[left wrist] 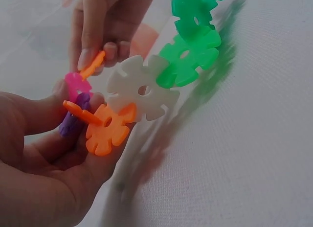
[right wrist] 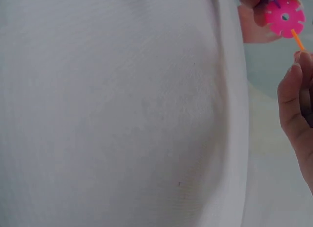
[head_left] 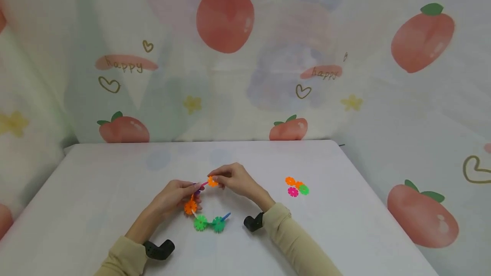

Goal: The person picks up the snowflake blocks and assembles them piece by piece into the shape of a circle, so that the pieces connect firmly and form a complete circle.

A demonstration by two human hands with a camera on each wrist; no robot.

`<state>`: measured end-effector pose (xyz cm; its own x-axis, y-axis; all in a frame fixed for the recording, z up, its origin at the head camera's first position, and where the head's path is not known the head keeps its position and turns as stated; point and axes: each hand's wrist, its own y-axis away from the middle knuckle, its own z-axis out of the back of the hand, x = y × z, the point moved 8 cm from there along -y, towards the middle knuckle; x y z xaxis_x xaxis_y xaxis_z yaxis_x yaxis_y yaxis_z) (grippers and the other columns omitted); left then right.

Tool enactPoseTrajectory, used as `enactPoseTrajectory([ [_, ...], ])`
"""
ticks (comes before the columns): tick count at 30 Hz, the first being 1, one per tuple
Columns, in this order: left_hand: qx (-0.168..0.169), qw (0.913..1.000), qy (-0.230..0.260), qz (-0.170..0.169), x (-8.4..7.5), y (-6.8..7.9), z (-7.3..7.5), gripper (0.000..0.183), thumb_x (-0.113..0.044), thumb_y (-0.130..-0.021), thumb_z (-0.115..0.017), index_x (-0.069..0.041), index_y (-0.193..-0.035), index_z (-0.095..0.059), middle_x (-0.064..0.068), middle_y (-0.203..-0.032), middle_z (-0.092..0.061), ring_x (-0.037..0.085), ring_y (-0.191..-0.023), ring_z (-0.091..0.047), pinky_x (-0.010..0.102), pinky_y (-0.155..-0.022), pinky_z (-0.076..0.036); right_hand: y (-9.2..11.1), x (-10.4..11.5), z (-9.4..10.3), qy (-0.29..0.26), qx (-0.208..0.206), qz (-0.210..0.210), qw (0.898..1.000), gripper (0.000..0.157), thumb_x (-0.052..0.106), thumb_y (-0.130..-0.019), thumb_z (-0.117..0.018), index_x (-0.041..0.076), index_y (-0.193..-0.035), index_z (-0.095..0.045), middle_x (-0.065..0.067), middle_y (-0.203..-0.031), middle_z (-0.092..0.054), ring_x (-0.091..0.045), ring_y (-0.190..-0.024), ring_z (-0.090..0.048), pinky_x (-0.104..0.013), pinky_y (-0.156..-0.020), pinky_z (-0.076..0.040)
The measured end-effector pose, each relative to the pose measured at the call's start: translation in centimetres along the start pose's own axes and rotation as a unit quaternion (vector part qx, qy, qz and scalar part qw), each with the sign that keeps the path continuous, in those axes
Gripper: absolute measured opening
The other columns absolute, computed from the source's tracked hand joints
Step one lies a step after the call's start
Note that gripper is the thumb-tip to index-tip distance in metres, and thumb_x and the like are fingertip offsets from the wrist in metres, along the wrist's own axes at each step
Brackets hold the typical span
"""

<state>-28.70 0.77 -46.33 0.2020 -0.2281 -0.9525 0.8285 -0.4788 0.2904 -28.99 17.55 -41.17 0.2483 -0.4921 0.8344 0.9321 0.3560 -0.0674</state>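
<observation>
While left hand [head_left: 173,196] holds disc chain [head_left: 200,223], loose discs [head_left: 299,185] lie past right hand [head_left: 235,178].

Pale fruit-printed cloth [head_left: 238,84] hangs behind a white table [head_left: 111,178].

A disc chain [head_left: 200,223] is held between left hand [head_left: 172,198] and right hand [head_left: 238,180]. Loose discs [head_left: 299,185] are laid on the table [head_left: 96,208] to their right; behind it, cloth [head_left: 234,88] is hung.
</observation>
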Motion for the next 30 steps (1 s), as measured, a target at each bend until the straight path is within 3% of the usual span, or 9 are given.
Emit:
enactPoseTrajectory([
  [7, -0.034, 0.9993, -0.005, 0.012, 0.7, 0.7, 0.8, 0.037, -0.026, -0.106, -0.058, 0.006, -0.120, -0.071, 0.007, -0.084, -0.073, 0.019, -0.079, -0.072, 0.026, -0.082, -0.059, -0.5, 0.5, -1.0, 0.012, -0.003, 0.006, 1.000, 0.020, 0.009, -0.101, -0.064, 0.003, -0.116, -0.077, -0.007, -0.089, -0.075, -0.033, -0.073, -0.066, -0.020, -0.064, -0.052],
  [11, -0.030, 0.9995, -0.005, 0.012, 0.5, 0.5, 0.7, 0.037, -0.026, -0.106, -0.059, 0.006, -0.118, -0.072, 0.007, -0.083, -0.073, 0.019, -0.078, -0.071, 0.027, -0.083, -0.058, -0.4, 0.3, -0.8, 0.013, -0.018, -0.013, 1.000, 0.020, 0.010, -0.101, -0.065, 0.005, -0.116, -0.078, -0.005, -0.090, -0.075, -0.023, -0.070, -0.065, -0.022, -0.065, -0.054],
  [16, -0.013, 0.9999, -0.004, 0.005, 0.0, -0.3, 0.1, 0.038, -0.027, -0.106, -0.059, 0.006, -0.119, -0.071, 0.007, -0.087, -0.072, 0.018, -0.079, -0.072, 0.028, -0.087, -0.059, -0.1, -0.2, 0.1, 0.005, -0.036, -0.029, 0.999, 0.019, 0.009, -0.101, -0.065, 0.006, -0.116, -0.077, -0.006, -0.093, -0.075, -0.014, -0.068, -0.063, -0.033, -0.070, -0.059],
  [24, -0.010, 0.9999, 0.000, 0.005, -0.3, -0.5, 0.2, 0.037, -0.026, -0.107, -0.058, 0.007, -0.119, -0.070, 0.008, -0.086, -0.071, 0.021, -0.077, -0.076, 0.029, -0.088, -0.060, -0.4, 0.0, 0.1, -0.008, -0.037, -0.020, 0.999, 0.019, 0.007, -0.100, -0.065, 0.003, -0.115, -0.077, -0.010, -0.096, -0.076, -0.016, -0.067, -0.063, -0.031, -0.067, -0.058],
  [30, -0.036, 0.9992, -0.009, 0.016, 0.0, -0.5, 0.7, 0.034, -0.023, -0.105, -0.060, 0.006, -0.117, -0.072, 0.008, -0.086, -0.072, 0.018, -0.075, -0.071, 0.028, -0.084, -0.060, -0.7, 0.4, -0.8, 0.000, -0.017, -0.020, 1.000, 0.019, 0.007, -0.100, -0.066, 0.005, -0.114, -0.078, -0.010, -0.100, -0.077, -0.012, -0.065, -0.062, -0.024, -0.063, -0.055],
])
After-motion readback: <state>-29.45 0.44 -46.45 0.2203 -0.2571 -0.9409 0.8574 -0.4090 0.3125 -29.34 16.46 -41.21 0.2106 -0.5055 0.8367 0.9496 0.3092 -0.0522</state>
